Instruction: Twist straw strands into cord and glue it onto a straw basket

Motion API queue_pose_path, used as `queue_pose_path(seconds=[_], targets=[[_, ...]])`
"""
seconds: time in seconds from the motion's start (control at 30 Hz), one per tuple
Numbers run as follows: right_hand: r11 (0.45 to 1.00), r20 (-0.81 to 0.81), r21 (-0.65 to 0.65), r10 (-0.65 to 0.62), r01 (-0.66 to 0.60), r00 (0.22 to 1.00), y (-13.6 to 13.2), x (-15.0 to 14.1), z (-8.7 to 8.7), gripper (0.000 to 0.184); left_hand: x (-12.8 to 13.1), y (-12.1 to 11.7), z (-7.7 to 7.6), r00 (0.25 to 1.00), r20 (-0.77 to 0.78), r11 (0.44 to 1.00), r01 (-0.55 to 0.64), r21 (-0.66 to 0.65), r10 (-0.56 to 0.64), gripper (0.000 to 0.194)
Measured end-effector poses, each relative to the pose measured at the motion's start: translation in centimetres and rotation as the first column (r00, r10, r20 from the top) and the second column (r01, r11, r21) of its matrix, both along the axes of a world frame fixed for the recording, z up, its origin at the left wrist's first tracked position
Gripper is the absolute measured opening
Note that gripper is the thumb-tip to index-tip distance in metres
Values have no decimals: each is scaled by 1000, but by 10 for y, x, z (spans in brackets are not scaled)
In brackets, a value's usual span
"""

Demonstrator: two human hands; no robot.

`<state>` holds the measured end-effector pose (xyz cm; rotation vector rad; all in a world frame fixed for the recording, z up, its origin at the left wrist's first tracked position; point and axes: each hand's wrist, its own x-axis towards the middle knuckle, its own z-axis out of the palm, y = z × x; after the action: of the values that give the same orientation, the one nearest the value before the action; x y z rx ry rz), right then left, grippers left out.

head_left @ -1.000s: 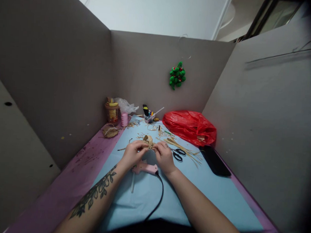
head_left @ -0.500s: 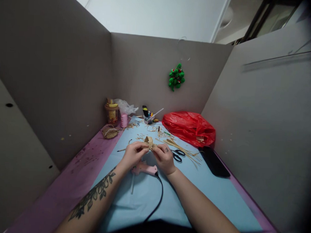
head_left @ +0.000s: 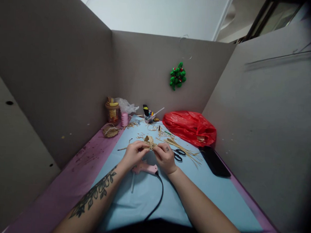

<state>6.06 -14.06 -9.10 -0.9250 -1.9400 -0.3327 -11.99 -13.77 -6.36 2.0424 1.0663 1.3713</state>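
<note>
Between my two hands is a small tan piece of woven straw (head_left: pixel 149 141), partly covered by my fingers. My left hand (head_left: pixel 134 152) pinches its left side between thumb and fingers. On its right side, my right hand (head_left: pixel 164 156) is closed with thumb and fingertips together. Just below the hands lies a pink glue gun (head_left: pixel 148 168), a clear glue stick (head_left: pixel 132 182) standing out toward me and a black cord running to the front edge. Black-handled scissors (head_left: pixel 180 152) rest right of my right hand, their blades partly hidden behind it.
Loose straw strips (head_left: pixel 186 151) spread beyond the scissors. A red plastic bag (head_left: pixel 188 124) and a black flat tray-like object (head_left: pixel 215 161) lie along the right. At the back stand a pen holder (head_left: pixel 149 118), a pink thread spool (head_left: pixel 124 119) and a jar (head_left: pixel 112 112). Grey partitions enclose three sides.
My right hand has turned slightly at the right side of the straw piece, showing more of its back. The left hand keeps its pinch in nearly the same place.
</note>
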Motion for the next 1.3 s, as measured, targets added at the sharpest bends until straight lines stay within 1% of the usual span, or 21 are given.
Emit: queue_pose_path(seconds=[0.13, 0.23, 0.33, 0.43, 0.53, 0.67, 0.73, 0.83, 1.1, 1.17, 1.3], targets=[[1000, -1, 10, -12, 12, 1000, 1, -1, 0, 20, 0, 1, -1, 1000, -9, 1000, 3, 6, -3, 12], [1000, -30, 27, -7, 8, 1000, 2, -1, -1, 18, 0, 2, -2, 1000, -2, 1000, 7, 4, -7, 11], [1000, -61, 20, 17, -16, 998, 2, -2, -1, 21, -1, 3, -2, 999, 26, 1000, -22, 17, 22, 10], [997, -116, -48, 60, -66, 991, 0, -2, 1, 24, -2, 4, -1, 998, 37, 998, -59, 26, 58, 10], [980, -233, -157, 87, -125, 969, -2, -4, 5, 19, -3, 4, -1, 999, 15, 998, -47, 47, 46, 11], [948, -420, -280, 22, -153, 907, -1, -7, 10, 10, -3, 3, 0, 1000, -16, 996, -16, 87, 18, 12], [938, -456, -309, -2, -156, 890, 0, -7, 12, 9, -3, 3, 0, 999, -32, 994, -11, 105, 14, 12], [924, -466, -339, -3, -175, 885, 0, -6, 13, 9, -3, 3, 0, 998, -57, 992, 9, 126, -2, 12], [841, -584, -459, -43, -286, 810, 2, -10, 12, 6, -3, 3, -2, 997, -81, 985, 25, 171, -12, 13], [799, -628, -492, -51, -345, 776, 3, -11, 11, 8, -3, 4, -4, 996, -89, 981, 29, 192, -12, 13], [681, -716, -546, -76, -488, 694, 6, -9, 6, 12, -3, 6, -7, 995, -100, 973, 36, 227, -14, 12]])
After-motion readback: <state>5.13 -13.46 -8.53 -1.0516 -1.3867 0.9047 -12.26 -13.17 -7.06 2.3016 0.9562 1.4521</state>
